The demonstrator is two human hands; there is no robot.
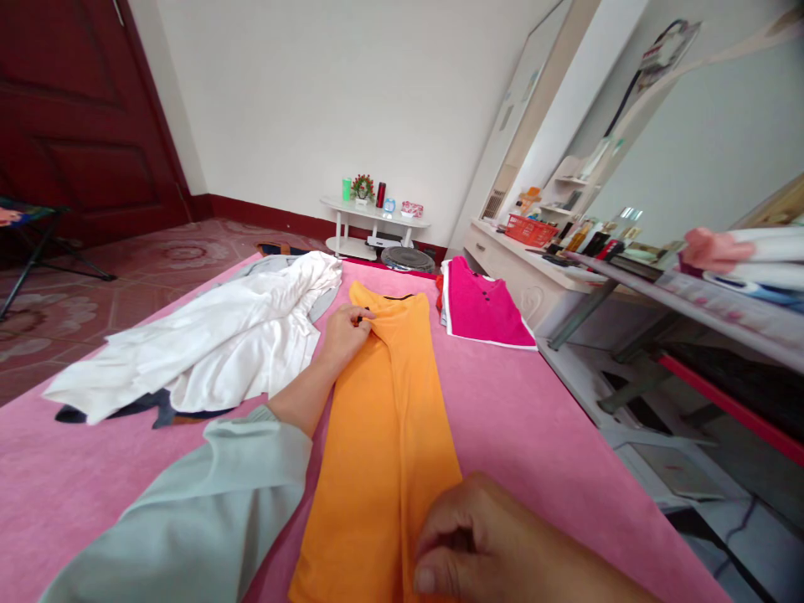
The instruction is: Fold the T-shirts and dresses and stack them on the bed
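Observation:
A long orange garment (370, 435) lies lengthwise on the pink bed cover (528, 444), with a ridge running down its middle. At its far end, near the upper left corner, my left hand (348, 335) is closed in a pinch on the cloth. My right hand (471, 544) is curled over the near right part of the garment, thumb and fingers bent together on the cloth. A dark strip shows inside the garment's far edge. Left of it lies a heap of white clothing (219, 335), with grey and dark cloth beneath.
A folded magenta top (487, 306) with white trim lies at the far right of the bed. A dressing table (502, 251) with a red basket (531, 230) and bottles stands along the right. Beyond the bed is a low white table (377, 209); a folding stool (38, 226) is at left.

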